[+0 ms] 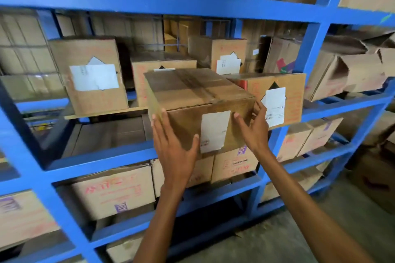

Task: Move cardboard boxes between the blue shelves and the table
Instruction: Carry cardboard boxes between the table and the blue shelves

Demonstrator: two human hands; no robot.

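And 2 bare arms are picked up in shot. The left forearm (158,220) is seen long and lean, uncovered all the way to the bottom edge of frame. The right forearm (310,209) is seen just as lean, uncovered likewise to the edge. On the left hand (174,145), a broad back, long slim fingers (163,121) and a thumb are shown, with nails cut short. The right hand (253,129) is caught slightly blurred; long fingers and a narrow, bare wrist can be made out.
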